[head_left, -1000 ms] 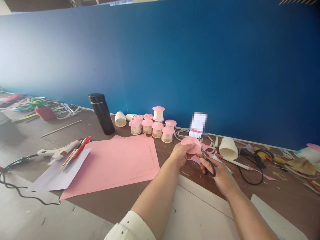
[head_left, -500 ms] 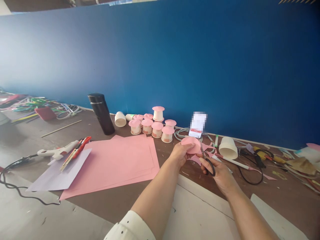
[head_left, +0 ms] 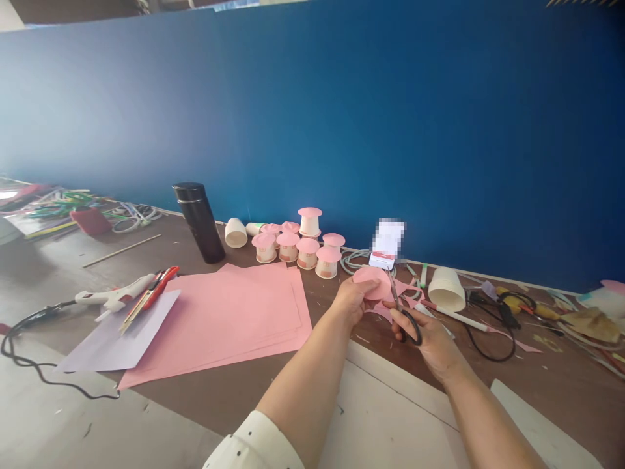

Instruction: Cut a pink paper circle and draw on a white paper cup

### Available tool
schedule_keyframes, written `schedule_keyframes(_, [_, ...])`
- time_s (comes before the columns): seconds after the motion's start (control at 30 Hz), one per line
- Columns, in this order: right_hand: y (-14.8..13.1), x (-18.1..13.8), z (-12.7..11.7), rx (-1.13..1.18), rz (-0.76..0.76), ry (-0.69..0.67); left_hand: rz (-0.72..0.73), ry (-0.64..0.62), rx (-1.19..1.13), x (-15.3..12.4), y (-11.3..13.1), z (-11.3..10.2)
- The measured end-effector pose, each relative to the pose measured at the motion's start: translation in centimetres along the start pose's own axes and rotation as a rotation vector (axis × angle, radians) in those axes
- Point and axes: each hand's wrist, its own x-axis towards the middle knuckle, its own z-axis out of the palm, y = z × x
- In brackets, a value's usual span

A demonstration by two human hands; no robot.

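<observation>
My left hand (head_left: 352, 298) pinches a round pink paper piece (head_left: 372, 284) above the brown table. My right hand (head_left: 424, 333) is closed on black-handled scissors (head_left: 403, 311), whose blades meet the right edge of the pink piece. Pink offcuts (head_left: 385, 311) lie on the table under my hands. A stack of pink paper sheets (head_left: 229, 319) lies to the left of my left arm.
Several small cups with pink lids (head_left: 299, 242) and a black flask (head_left: 199, 223) stand near the blue wall. A glue gun (head_left: 113, 298), a red cutter (head_left: 150, 294) and white paper (head_left: 117, 337) lie at left. A white cup (head_left: 446, 289), cables (head_left: 493, 326) and clutter lie at right.
The pink piece has turned slightly in my left hand and the scissors have shifted a little along its edge. Otherwise nothing has moved.
</observation>
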Motion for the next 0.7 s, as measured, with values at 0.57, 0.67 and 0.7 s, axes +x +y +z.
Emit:
schedule_keyframes(0.57, [-0.8, -0.3, 0.4, -0.046, -0.014, 0.021, 0.023, 0.008, -0.113, 0.7, -1.0, -0.1])
schedule_keyframes(0.67, [-0.6, -0.2, 0.3, -0.067, -0.022, 0.020, 0.026, 0.014, -0.119, 0.8, -1.1, -0.1])
schedule_keyframes(0.7, [-0.6, -0.2, 0.4, -0.062, -0.025, 0.015, 0.027, 0.015, -0.117, 0.8, -1.1, -0.1])
